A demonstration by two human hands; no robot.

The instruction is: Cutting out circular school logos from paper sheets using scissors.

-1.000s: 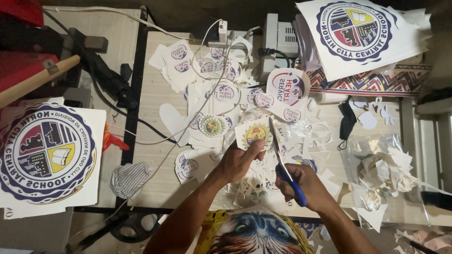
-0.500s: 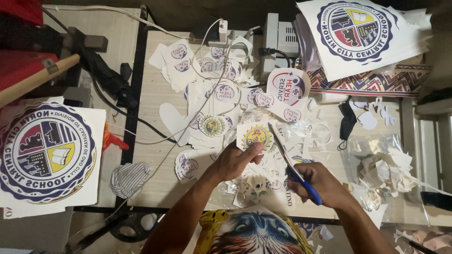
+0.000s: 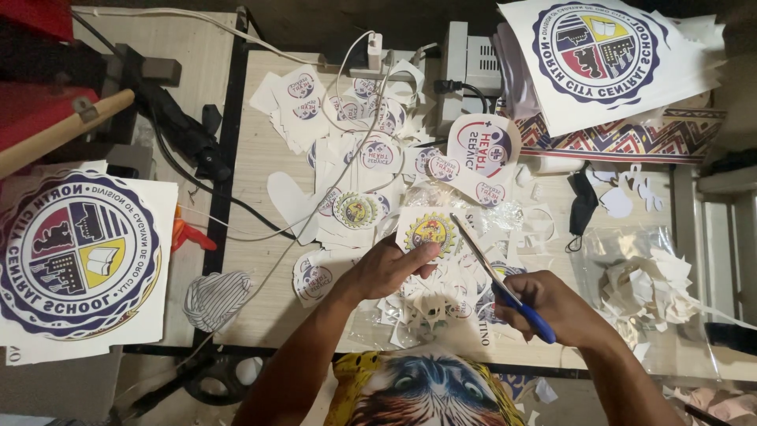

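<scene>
The left hand (image 3: 386,268) pinches a small paper sheet bearing a round yellow-and-red emblem (image 3: 430,229): the thumb lies across the sheet's lower edge with the fingers curled beneath it, so the sheet is raised off the wooden table (image 3: 260,158) just above the litter of cuttings. The emblem lies at about 1 o'clock from the left-hand knuckles, touching the thumb. The right hand (image 3: 548,304) is closed around the blue handles of a pair of scissors (image 3: 493,276), fingers pressed through the loops; whether the blades are parted or shut cannot be told, since they read as one thin line. The long axis of the scissors runs from the handles at 4 o'clock to the tip at 10 o'clock, and the tip stands at the right edge of the emblem sheet, touching or just beside it. Seen from the blade tip, the emblem lies at 9 o'clock, so the left hand is the nearer hand to the sheet and the blades meet it from its right side. Around the work, at 12 o'clock, lie many round printed stickers (image 3: 378,154) and a white cable (image 3: 347,102); at 3 o'clock sits a clear bag of white paper offcuts (image 3: 646,284). Large sheets printed with a circular seal lie at 9 o'clock (image 3: 75,252) and at 1 o'clock (image 3: 599,47), both well apart from the hands.
</scene>
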